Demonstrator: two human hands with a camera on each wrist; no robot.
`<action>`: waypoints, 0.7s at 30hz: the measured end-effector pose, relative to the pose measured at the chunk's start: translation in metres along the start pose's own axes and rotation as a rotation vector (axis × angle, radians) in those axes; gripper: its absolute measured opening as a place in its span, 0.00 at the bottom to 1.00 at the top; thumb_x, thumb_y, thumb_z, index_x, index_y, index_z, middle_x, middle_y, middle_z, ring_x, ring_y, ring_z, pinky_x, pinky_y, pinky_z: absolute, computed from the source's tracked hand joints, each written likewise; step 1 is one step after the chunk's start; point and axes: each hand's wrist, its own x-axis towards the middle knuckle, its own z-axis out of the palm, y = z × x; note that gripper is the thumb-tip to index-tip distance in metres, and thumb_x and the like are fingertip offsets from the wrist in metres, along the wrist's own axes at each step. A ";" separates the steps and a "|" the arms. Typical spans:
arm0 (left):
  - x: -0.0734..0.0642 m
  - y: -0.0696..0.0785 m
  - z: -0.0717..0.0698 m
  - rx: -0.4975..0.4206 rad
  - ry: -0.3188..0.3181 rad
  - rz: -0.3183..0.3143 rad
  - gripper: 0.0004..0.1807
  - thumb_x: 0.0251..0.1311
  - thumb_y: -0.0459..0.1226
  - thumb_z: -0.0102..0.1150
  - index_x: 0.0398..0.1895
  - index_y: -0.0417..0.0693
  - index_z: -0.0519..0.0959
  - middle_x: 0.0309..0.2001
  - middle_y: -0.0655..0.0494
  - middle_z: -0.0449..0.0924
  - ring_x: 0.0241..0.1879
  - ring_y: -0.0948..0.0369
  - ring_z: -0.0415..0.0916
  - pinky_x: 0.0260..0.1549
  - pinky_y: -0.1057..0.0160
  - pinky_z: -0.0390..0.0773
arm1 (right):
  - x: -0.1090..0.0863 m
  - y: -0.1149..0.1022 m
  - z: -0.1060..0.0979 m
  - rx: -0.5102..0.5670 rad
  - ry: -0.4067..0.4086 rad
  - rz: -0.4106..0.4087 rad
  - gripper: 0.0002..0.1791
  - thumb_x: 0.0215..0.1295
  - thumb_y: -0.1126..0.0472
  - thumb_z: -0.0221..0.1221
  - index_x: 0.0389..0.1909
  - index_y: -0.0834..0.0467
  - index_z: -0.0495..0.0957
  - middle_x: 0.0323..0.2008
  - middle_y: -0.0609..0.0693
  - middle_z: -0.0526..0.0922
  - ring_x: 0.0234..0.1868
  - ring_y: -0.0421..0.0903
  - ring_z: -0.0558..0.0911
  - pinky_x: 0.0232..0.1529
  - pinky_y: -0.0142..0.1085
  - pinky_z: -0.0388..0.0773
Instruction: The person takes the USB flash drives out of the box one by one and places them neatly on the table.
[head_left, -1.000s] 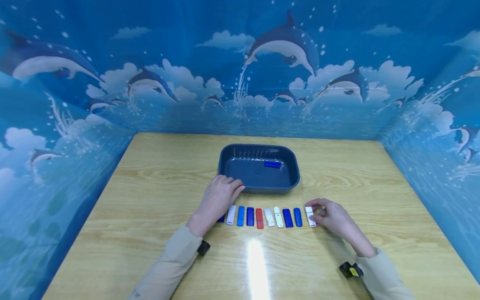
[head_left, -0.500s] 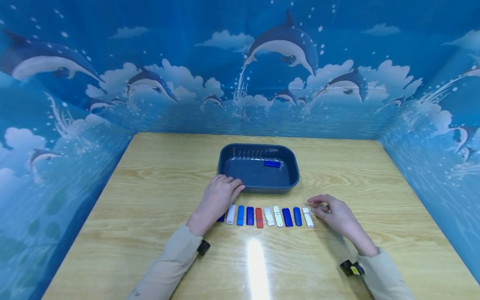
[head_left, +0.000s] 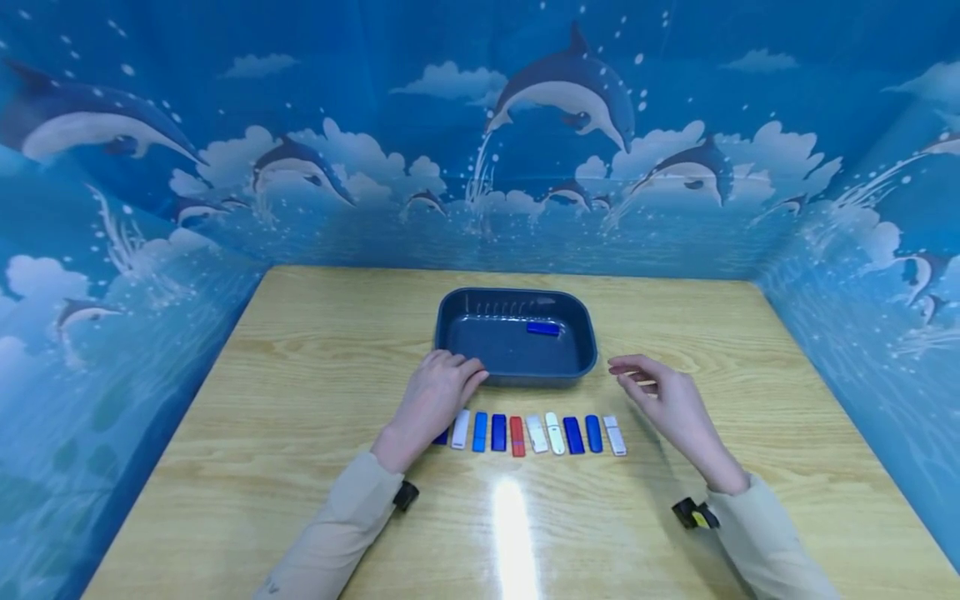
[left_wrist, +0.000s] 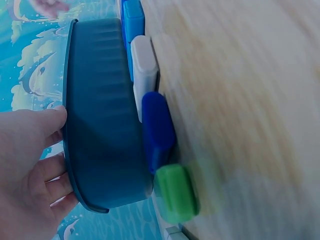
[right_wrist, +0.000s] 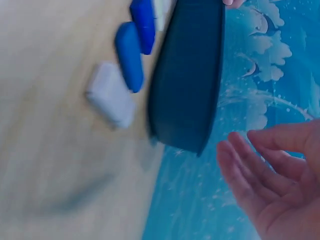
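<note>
In the head view my left hand holds the near left rim of a dark blue-grey plastic tub, thumb and fingertips at the edge in the left wrist view. A blue USB stick lies inside the tub. My right hand hovers right of the tub, fingers loosely bent, nothing between them. In front of the tub lies a row of USB sticks, among them a red one and, at the right end, a white one. A green one is hidden behind my left hand in the head view.
The wooden table is enclosed by a blue dolphin-print curtain at the back and both sides. Black wrist cameras, like the one on my right sleeve, sit near the tabletop. A bright reflection lies on the front of the table.
My right hand has let go of the white USB stick at the row's right end and moved up and away, towards the tub's right side. The left hand has stayed put.
</note>
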 end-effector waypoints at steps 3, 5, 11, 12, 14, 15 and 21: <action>0.000 0.000 0.000 0.005 0.001 0.004 0.12 0.75 0.45 0.55 0.46 0.51 0.86 0.42 0.55 0.88 0.44 0.57 0.84 0.63 0.51 0.75 | 0.010 -0.011 0.001 -0.029 0.015 -0.043 0.14 0.73 0.69 0.57 0.56 0.61 0.81 0.51 0.59 0.86 0.47 0.56 0.86 0.45 0.51 0.86; 0.000 0.000 0.000 0.009 -0.001 0.005 0.13 0.75 0.45 0.55 0.46 0.51 0.86 0.42 0.56 0.88 0.44 0.57 0.84 0.63 0.51 0.75 | 0.018 -0.018 0.003 -0.047 0.020 -0.079 0.14 0.73 0.69 0.57 0.57 0.61 0.81 0.52 0.59 0.85 0.48 0.56 0.86 0.46 0.52 0.86; 0.000 0.000 -0.001 -0.002 -0.002 0.000 0.11 0.74 0.44 0.57 0.46 0.51 0.86 0.42 0.55 0.88 0.45 0.56 0.84 0.63 0.50 0.74 | 0.043 -0.036 0.017 -0.094 -0.026 -0.143 0.18 0.73 0.66 0.58 0.62 0.61 0.78 0.54 0.58 0.84 0.47 0.53 0.85 0.43 0.49 0.86; 0.000 0.000 -0.001 -0.004 -0.001 0.000 0.11 0.74 0.44 0.57 0.46 0.51 0.86 0.42 0.55 0.88 0.45 0.56 0.84 0.63 0.50 0.74 | 0.048 -0.039 0.020 -0.108 -0.039 -0.141 0.19 0.73 0.66 0.58 0.62 0.61 0.78 0.54 0.58 0.84 0.46 0.53 0.85 0.42 0.48 0.86; 0.000 0.000 -0.001 -0.002 -0.003 -0.002 0.11 0.74 0.44 0.57 0.46 0.51 0.86 0.42 0.56 0.88 0.45 0.56 0.84 0.64 0.50 0.74 | 0.058 -0.042 0.026 -0.140 -0.068 -0.133 0.19 0.74 0.64 0.58 0.64 0.60 0.77 0.55 0.58 0.83 0.41 0.51 0.85 0.37 0.45 0.84; 0.000 0.000 -0.001 0.001 -0.003 -0.001 0.12 0.74 0.45 0.56 0.46 0.52 0.86 0.42 0.56 0.88 0.45 0.57 0.83 0.63 0.50 0.74 | 0.063 -0.043 0.030 -0.157 -0.081 -0.129 0.20 0.74 0.64 0.58 0.64 0.60 0.77 0.56 0.58 0.83 0.37 0.49 0.83 0.34 0.43 0.82; 0.000 0.000 0.000 0.011 -0.006 -0.006 0.12 0.74 0.45 0.56 0.46 0.53 0.86 0.42 0.57 0.88 0.44 0.57 0.83 0.63 0.50 0.74 | 0.092 -0.037 0.053 -0.226 -0.143 -0.137 0.20 0.72 0.67 0.58 0.63 0.63 0.77 0.57 0.62 0.81 0.23 0.45 0.75 0.27 0.40 0.74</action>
